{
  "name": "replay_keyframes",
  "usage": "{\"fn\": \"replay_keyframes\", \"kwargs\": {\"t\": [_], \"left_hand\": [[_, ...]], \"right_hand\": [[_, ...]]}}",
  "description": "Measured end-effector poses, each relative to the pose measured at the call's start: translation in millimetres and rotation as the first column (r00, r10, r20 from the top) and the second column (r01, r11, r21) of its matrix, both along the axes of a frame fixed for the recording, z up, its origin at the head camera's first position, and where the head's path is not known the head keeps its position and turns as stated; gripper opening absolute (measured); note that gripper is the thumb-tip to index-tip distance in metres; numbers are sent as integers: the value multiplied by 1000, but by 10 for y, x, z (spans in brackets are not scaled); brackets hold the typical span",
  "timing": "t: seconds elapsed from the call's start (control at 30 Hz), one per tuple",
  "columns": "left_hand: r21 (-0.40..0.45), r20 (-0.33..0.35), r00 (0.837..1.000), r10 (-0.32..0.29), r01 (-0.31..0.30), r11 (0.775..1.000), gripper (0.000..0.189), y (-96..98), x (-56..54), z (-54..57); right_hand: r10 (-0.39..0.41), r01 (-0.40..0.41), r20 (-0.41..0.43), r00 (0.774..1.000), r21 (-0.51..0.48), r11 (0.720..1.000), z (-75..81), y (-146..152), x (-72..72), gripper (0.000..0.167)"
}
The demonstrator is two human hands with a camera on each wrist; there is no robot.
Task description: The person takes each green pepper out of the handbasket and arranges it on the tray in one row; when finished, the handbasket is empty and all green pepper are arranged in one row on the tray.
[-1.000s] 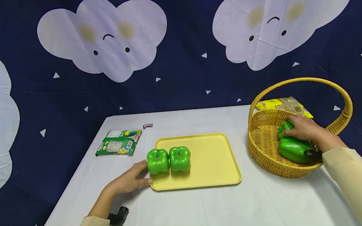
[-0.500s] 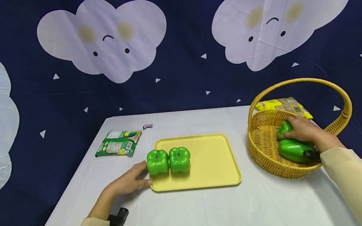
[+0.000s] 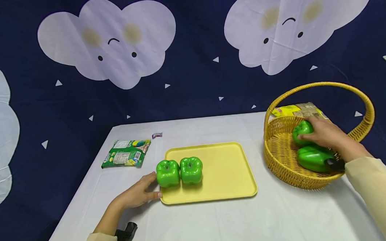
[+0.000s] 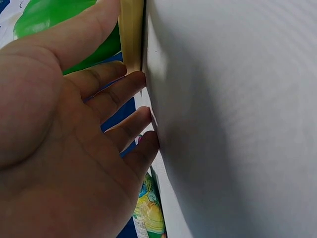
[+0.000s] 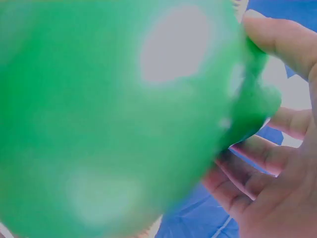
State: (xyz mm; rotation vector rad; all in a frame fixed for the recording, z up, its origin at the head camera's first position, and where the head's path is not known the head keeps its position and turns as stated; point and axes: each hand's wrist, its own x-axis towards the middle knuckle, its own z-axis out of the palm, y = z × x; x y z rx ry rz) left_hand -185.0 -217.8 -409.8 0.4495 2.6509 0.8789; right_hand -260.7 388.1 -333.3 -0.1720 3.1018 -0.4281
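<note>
In the head view my right hand (image 3: 326, 133) grips a green bell pepper (image 3: 302, 132) inside the wicker basket (image 3: 275, 167), thumb on the near side. Another green pepper (image 3: 314, 158) lies in the basket just below that hand and fills much of the right wrist view. My left hand (image 3: 136, 193) rests at the left edge of the yellow tray (image 3: 228, 173), fingers extended and thumb at the rim. Two green bell peppers (image 3: 168, 172) stand side by side on the tray's left part, the nearer one beside my left fingertips. The left palm (image 4: 64, 163) holds nothing.
The basket's tall handle (image 3: 322, 84) arches above my right hand. Behind the basket lies a yellow packet (image 3: 297, 110). A green snack bag (image 3: 126, 153) and a small wrapped sweet (image 3: 157, 135) lie at the back left of the white table (image 3: 211, 225).
My right hand has shifted slightly with the gripped bell pepper, which has come a little up and left and shows more of itself. The left hand has stayed in place.
</note>
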Motion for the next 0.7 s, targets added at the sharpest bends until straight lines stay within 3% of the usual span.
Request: {"fn": "replay_keyframes", "kwargs": {"t": [0.37,0.7], "left_hand": [[6,-23,999,-32,33,999,79,-21,8,-22],[7,-11,1000,-13,13,1000,80,-7,-2,1]], "right_hand": [[-9,6,-67,998,-34,999,113,-95,127,89],[-10,6,-95,995,-35,999,255,-192,230,91]]}}
